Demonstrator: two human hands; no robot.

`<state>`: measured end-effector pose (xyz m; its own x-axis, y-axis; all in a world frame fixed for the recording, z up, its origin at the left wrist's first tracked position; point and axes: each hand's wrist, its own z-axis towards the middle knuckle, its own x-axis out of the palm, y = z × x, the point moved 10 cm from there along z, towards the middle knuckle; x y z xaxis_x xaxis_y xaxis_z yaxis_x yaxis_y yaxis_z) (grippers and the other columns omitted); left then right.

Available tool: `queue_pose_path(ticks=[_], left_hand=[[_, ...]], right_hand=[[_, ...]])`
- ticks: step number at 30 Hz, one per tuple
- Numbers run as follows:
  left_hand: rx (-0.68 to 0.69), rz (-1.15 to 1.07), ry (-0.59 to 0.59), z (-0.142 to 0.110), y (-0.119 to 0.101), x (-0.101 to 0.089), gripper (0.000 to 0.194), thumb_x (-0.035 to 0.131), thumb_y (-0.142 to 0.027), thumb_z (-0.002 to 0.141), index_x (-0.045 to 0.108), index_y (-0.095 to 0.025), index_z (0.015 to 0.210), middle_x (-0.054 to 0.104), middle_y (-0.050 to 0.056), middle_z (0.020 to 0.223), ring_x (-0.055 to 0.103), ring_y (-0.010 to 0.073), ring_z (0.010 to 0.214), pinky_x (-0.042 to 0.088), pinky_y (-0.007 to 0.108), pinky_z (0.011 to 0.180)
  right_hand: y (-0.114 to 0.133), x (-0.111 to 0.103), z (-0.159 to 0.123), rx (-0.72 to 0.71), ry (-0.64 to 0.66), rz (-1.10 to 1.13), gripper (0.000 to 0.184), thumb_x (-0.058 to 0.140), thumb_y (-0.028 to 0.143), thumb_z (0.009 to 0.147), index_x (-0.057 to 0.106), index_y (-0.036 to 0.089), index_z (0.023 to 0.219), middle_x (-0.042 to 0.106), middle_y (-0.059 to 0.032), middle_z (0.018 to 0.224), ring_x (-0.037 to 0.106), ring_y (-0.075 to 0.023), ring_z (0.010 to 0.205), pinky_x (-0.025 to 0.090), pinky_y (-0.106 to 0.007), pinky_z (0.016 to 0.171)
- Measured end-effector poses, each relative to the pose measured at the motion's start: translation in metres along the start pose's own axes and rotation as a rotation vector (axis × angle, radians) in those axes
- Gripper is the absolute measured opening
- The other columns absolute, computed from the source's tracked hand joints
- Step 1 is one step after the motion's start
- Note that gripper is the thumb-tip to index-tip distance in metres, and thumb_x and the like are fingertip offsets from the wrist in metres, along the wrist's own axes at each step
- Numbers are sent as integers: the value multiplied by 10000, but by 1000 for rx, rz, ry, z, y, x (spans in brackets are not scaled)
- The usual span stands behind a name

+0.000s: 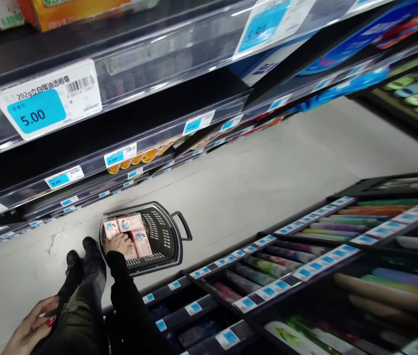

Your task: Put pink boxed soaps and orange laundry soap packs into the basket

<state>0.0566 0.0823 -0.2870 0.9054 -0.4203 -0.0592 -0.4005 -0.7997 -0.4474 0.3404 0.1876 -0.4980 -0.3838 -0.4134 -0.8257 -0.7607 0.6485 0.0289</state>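
Pale, scuffed floor point(260, 162) of a shop aisle, running slantwise between dark shelving on both sides. At far left, below, left hand point(33, 323) beside the dark jeans point(83, 320), thumb and forefinger loosely bent and parted, nothing visible between; a red nail showing. Above, clear shelf edging with a large price label point(48, 101) reading 5.00, orange boxes point(79, 12) on top. Next along, dark shoes point(72, 257) on the floor, just left of a black basket point(159, 231) with slotted walls. Inside its left part, pink packs point(142, 242) with blue pictures, set close together around a dark gap. Over those, right hand point(120, 244), reaching down from a black sleeve point(120, 276), fingers a little spread and bent across the packs; cannot tell whether gripping one. On the basket's right end, a looped handle point(183, 227), sticking out. Farther right, low bins of long, colourful rolls point(238, 276) behind blue-and-white labels; at upper right, pale green slippers point(416, 96) in rows.
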Motion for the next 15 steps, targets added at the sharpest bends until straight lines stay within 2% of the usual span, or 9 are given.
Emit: queue_pose_path(ticks=[3, 6, 10, 15], left_hand=[[24, -3, -58, -1, 1, -8, 545, 511, -565, 806, 447, -306, 1281, 527, 64, 1349, 513, 267, 1198, 382, 379, 1019], [30, -14, -72, 0, -1, -11, 550, 516, -565, 803, 443, -295, 1276, 530, 78, 1340, 522, 271, 1186, 377, 399, 1023], [-8, -23, -16, 1, -2, -6, 557, 534, -550, 799, 437, -301, 1287, 513, 54, 1362, 493, 252, 1223, 388, 349, 1017], [19, -29, -117, -3, -10, -12, 557, 544, -602, 762, 503, -317, 1239, 570, 40, 1304, 533, 271, 1177, 418, 362, 986]], right_hand=[[-6, 2, 7, 36, 19, 10, 553, 577, 434, 786, 524, 55, 1186, 510, -202, 1156, 447, -339, 1076, 334, -509, 880], [-11, 2, 8, 47, 24, -2, 544, 604, 467, 762, 544, 84, 1144, 519, -162, 1134, 450, -311, 1076, 344, -480, 886], [-10, 0, 7, 33, 10, -29, 536, 608, 479, 763, 547, 101, 1138, 529, -132, 1113, 449, -287, 1085, 331, -459, 919], [-9, 2, 8, 22, 1, -34, 523, 605, 479, 768, 565, 97, 1122, 547, -141, 1100, 436, -297, 1108, 295, -477, 951]])
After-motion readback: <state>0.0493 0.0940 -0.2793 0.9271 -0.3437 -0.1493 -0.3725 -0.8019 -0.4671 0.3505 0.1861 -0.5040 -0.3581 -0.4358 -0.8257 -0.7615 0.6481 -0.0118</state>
